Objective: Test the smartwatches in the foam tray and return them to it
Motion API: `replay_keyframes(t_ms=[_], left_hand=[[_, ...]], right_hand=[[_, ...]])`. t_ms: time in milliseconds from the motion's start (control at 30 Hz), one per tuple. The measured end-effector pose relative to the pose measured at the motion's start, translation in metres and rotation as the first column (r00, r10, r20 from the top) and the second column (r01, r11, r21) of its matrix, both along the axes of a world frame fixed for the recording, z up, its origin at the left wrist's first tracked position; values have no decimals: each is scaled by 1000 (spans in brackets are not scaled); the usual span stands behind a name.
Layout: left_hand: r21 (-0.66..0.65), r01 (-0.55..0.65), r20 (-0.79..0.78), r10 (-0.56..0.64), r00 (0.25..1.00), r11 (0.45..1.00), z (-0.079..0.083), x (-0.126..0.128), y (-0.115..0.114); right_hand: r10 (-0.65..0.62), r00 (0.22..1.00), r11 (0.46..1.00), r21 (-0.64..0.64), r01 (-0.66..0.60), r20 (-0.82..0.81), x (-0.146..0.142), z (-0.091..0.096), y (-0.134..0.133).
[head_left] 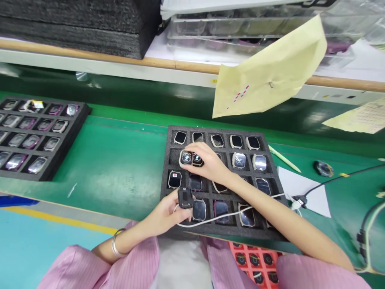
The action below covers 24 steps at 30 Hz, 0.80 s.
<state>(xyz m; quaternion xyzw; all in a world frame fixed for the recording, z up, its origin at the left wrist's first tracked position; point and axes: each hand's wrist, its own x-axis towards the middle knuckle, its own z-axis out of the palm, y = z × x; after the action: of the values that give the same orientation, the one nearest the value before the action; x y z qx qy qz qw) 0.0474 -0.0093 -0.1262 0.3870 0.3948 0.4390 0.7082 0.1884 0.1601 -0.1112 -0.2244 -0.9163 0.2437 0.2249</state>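
My right hand [209, 162] pinches a smartwatch case [185, 157] with a lit dial by its edges, over the upper left of the black foam tray [224, 131]. Just beside it, partly under my fingers, shows a second lit watch face [197, 159]; whether it sits in a slot, I cannot tell. Lower down, my left hand [168, 212] is closed around a small black charging block [185, 197] with a white cable [210, 220] running off to the right. Strapless watch cases fill most of the visible slots, such as one with a red mark on its screen [175, 179].
Another foam tray [64, 148] of watch cases lies at the left. Right of the near tray are a green pen [284, 159], white paper [303, 192], a dark round-cornered item [323, 168] and cables. Yellow paper [267, 76] hangs from the shelf. Below is a red tray [245, 251].
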Motion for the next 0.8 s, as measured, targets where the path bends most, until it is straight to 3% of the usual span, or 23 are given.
replay_keyframes(t_ms=[100,167,333,533,667,800], left_hand=[[-65,70,-25,-72,997,995,3,-3,-9],[-73,73,-48,-77,996,995,2,-5,-14],[-63,78,-39,-80,996,995,-2,-11,-18],[-59,76,-61,-80,995,995,-2,-11,-18],[-88,-47,-18,46,999,995,-5,-8,-15],[-136,-141,62,150,987,981,-7,-9,-10]], right_hand=[[-53,990,991,127,37,127,-14,-10,7],[-37,984,986,164,8,173,-17,-6,2],[94,944,981,131,-142,317,-16,14,-26],[120,865,954,185,-237,488,-33,13,-45],[135,883,966,138,-218,449,-31,11,-39],[74,975,997,-43,-67,210,-7,21,-29]])
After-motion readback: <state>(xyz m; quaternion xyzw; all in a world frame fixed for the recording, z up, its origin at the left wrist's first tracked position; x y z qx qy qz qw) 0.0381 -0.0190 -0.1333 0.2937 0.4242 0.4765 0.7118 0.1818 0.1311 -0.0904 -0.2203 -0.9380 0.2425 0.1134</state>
